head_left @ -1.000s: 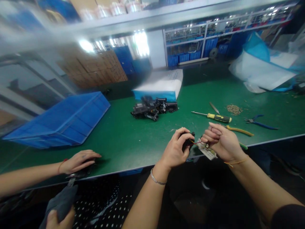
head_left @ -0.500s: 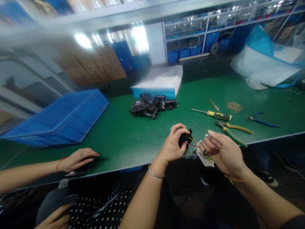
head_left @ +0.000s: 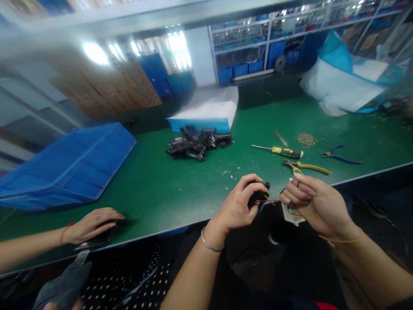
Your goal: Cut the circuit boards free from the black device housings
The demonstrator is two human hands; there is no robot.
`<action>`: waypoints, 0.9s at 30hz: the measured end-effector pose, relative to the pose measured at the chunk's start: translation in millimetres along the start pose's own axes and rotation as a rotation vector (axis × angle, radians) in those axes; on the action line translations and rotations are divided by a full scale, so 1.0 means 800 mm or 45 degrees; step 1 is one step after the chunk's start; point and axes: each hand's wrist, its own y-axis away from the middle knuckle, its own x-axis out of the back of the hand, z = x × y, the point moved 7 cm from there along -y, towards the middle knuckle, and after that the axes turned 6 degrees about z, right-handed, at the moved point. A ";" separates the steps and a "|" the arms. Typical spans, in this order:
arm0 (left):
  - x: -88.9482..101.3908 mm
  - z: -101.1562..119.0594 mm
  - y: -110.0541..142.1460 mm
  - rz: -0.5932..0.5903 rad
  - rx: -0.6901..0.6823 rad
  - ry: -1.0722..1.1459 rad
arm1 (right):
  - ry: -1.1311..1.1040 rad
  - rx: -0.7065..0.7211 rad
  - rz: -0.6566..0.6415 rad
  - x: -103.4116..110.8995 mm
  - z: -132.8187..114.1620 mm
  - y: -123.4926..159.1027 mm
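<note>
My left hand [head_left: 238, 206] is closed around a small black part [head_left: 260, 194] at the near edge of the green table [head_left: 167, 189]. Thin red and yellow wires [head_left: 270, 200] run from that part to my right hand [head_left: 314, 202]. The right hand pinches the wires and holds a small white board [head_left: 292, 216] beneath its fingers. Both hands hover just over the table's front edge, a few centimetres apart.
A pile of black parts [head_left: 196, 143] lies mid-table before a white and blue bag [head_left: 206, 110]. A yellow screwdriver [head_left: 284, 151], yellow pliers [head_left: 306, 166], blue pliers [head_left: 338, 156] and small scraps [head_left: 306, 139] lie right. A tilted blue bin [head_left: 67, 165] stands left. Another person's hand [head_left: 88, 224] rests on a dark object at left.
The view has shifted, so the table items sit further left. My hands moved slightly apart along the edge, stretching the wires between them. The neighbour's hand stays on the table.
</note>
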 end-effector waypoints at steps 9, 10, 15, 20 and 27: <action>-0.001 0.007 0.002 -0.054 0.002 0.069 | -0.015 -0.141 0.033 0.010 0.002 0.002; -0.001 0.007 0.003 -0.059 0.004 0.073 | -0.009 -0.144 0.033 0.010 0.003 0.004; 0.001 0.004 0.004 -0.041 0.036 0.067 | -0.002 -0.146 0.026 0.010 0.006 0.009; 0.011 -0.011 0.001 0.077 0.125 0.110 | -0.058 -0.070 0.009 -0.008 0.007 -0.004; 0.024 -0.089 0.011 0.517 0.779 0.818 | 0.049 0.225 -0.139 -0.064 0.018 -0.016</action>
